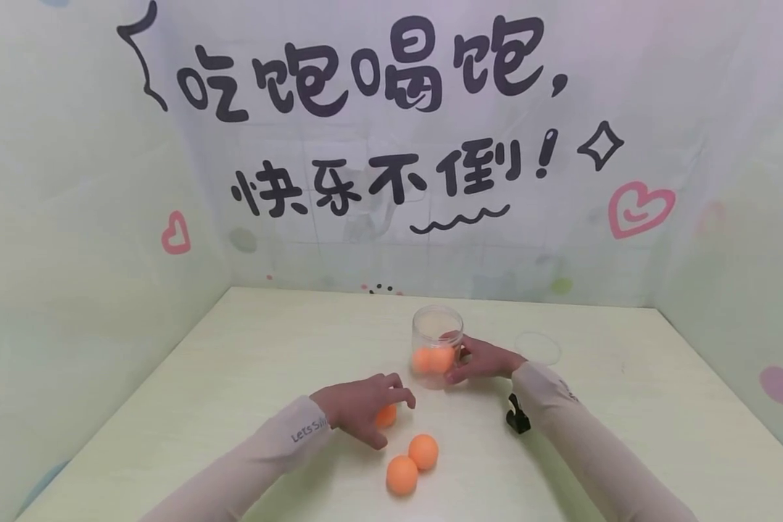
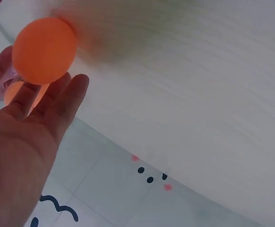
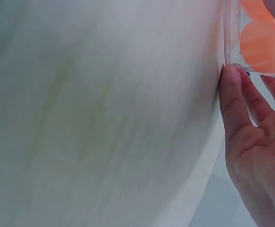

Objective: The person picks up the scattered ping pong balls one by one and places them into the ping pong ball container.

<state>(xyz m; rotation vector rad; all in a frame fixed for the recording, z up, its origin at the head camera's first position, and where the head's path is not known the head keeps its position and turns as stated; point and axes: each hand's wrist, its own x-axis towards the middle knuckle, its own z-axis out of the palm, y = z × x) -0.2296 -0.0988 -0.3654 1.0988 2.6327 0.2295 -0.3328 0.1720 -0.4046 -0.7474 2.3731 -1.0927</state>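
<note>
Jar [image 1: 420, 337] stands upright on the far half of the bench [image 1: 287, 333], right of centre. It is gripped low on its right side by the right hand [image 1: 486, 359], thumb on the near side, fingers round the far side. At least two orange balls [image 1: 440, 360] are held in the jar, low down; exact count can't be told.

Left hand [image 1: 365, 407] is held over a third ball [image 1: 386, 415], near and left of the jar. Its fingers are spread and loosely bent, thumb apart; in the left wrist view the ball is seen between fingers and thumb. Contact can't be confirmed.

Two loose balls, one [image 1: 423, 452] and a nearer one [image 1: 402, 475] slightly left of it, are seen side by side on the near part of the bench, touching or almost.

Clear disc [image 1: 538, 348] is laid flat on the bench, right of the jar. Black clip [image 1: 518, 415] is seen beside the right sleeve [image 1: 594, 449]; whether attached can't be told. Far wall [image 1: 626, 94] is printed with black lettering.
</note>
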